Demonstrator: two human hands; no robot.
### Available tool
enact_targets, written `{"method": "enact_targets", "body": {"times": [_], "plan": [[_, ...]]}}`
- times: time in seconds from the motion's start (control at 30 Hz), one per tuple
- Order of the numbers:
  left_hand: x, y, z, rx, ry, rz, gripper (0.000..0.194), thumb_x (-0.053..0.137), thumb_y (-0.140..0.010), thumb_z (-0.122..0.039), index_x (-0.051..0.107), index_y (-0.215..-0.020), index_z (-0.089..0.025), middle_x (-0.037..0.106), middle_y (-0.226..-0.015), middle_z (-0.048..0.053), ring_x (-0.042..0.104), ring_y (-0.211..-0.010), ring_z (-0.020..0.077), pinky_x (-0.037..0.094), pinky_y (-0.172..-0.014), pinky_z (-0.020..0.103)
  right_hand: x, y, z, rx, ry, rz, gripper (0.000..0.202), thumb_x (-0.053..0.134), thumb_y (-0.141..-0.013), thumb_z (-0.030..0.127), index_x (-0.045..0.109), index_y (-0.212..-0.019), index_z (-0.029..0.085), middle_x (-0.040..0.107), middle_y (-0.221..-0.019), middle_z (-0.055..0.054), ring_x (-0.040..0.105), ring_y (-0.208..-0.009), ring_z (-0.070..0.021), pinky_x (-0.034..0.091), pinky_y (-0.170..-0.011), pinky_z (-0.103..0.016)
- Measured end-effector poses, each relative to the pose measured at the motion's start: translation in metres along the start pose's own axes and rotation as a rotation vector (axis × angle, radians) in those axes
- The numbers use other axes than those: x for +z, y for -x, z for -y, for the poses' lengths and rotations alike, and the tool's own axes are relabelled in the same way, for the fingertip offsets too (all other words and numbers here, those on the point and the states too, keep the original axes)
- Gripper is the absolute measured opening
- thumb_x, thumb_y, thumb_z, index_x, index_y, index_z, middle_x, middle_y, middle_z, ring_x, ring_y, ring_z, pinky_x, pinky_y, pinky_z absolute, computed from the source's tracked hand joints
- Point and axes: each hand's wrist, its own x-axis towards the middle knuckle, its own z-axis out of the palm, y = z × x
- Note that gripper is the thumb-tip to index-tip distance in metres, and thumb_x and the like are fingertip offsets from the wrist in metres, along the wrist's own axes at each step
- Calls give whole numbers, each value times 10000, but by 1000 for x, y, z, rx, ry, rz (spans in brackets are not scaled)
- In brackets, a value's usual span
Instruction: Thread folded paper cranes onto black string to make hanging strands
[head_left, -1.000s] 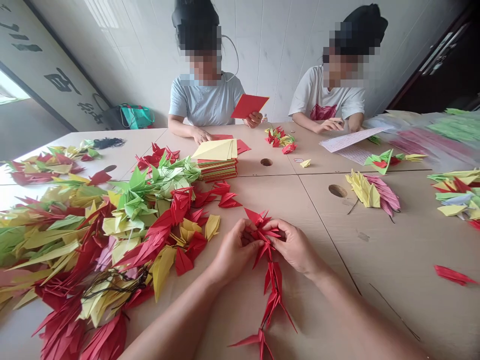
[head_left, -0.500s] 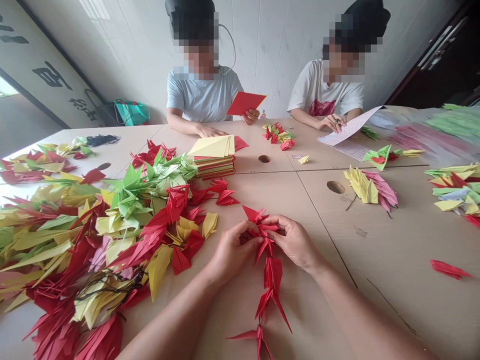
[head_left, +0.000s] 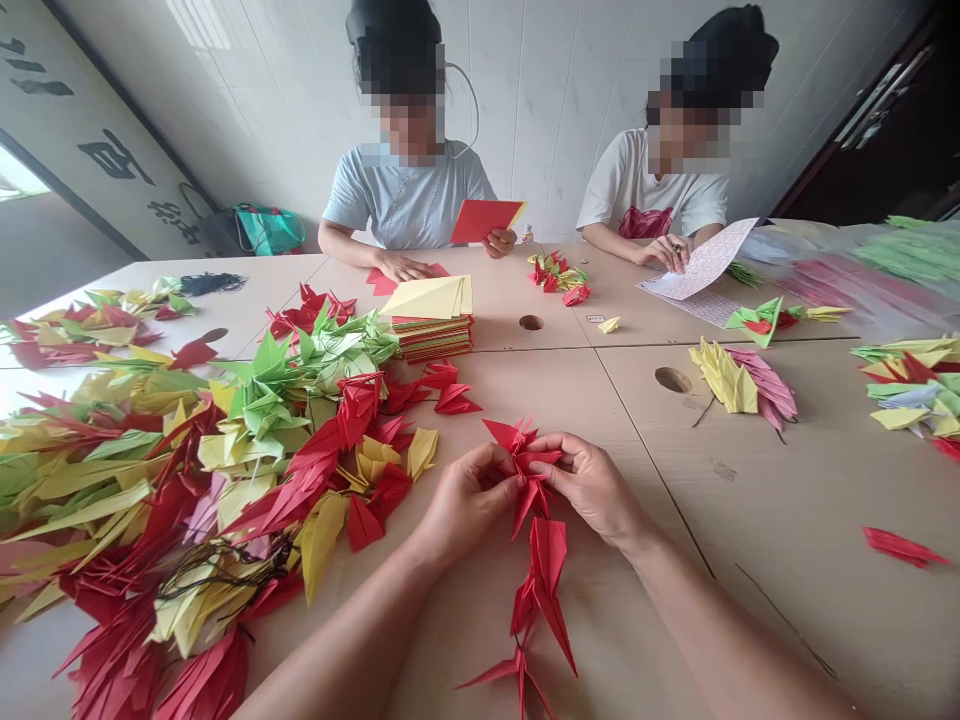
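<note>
A string of red folded paper cranes (head_left: pixel 546 562) runs from between my hands down toward the table's near edge. My left hand (head_left: pixel 476 497) pinches the left side of the upper red paper crane (head_left: pixel 527 465), thumb and fingers closed on it. From the other side my right hand (head_left: pixel 589 487) grips the same crane, its fingertips partly hidden by the folded paper. Dark cord shows between the lower cranes. Left of my hands lies a large heap of folded paper cranes (head_left: pixel 247 480) in red, yellow, green and pink.
Beyond the heap stands a stack of coloured paper (head_left: pixel 431 335). Two people sit across the table, one holding red paper (head_left: pixel 486 220), the other a printed sheet (head_left: pixel 712 265). Yellow and pink cranes (head_left: pixel 739 380) lie right, near a table hole (head_left: pixel 673 380). A red bundle (head_left: pixel 904 547) lies farther right.
My hands stay closed on the same crane with little movement. Across the table, the left person's hand has drawn a red sheet away from the stack, leftward. The view has shifted slightly.
</note>
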Motion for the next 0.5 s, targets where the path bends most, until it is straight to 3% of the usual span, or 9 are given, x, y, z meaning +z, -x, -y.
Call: {"method": "enact_targets", "body": {"times": [0.27, 0.5], "plan": [[0, -1, -4, -27, 61, -14, 214, 687, -711, -317, 548, -697, -154, 557, -672, -9, 490, -612, 105, 403, -592, 221, 0, 1, -1, 30, -1, -10, 363, 738, -682, 432, 627, -920, 181, 701, -804, -26, 638, -695, -157, 524, -639, -272], [-3, -3, 2, -35, 141, -66, 262, 703, -709, -366, 535, -724, -165, 550, -681, -20, 492, -623, 104, 393, -598, 219, 2, 4, 1, -100, 21, 60, 304, 614, -836, 383, 523, -1075, 219, 692, -959, -47, 651, -869, -164, 511, -783, -297]]}}
